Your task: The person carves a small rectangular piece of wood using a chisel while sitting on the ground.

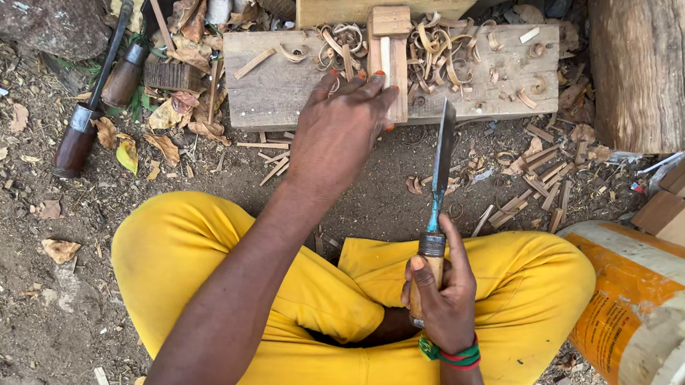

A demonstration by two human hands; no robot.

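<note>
I sit cross-legged on the ground in yellow trousers. My left hand [339,131] reaches forward and presses its fingers on a small carved wooden piece [389,52] lying on a flat wooden board [278,89]. My right hand [442,293] grips the wooden handle of a long flat chisel [441,162], blade pointing up toward the board's front edge, just right of the wooden piece. Curled shavings [441,50] cover the board around the piece.
Two more wooden-handled chisels [79,131] lie on the dirt at left among dry leaves. A thick log [656,71] stands at right, an orange and white drum [645,306] beside my right knee. Wood offcuts [535,185] scatter the ground.
</note>
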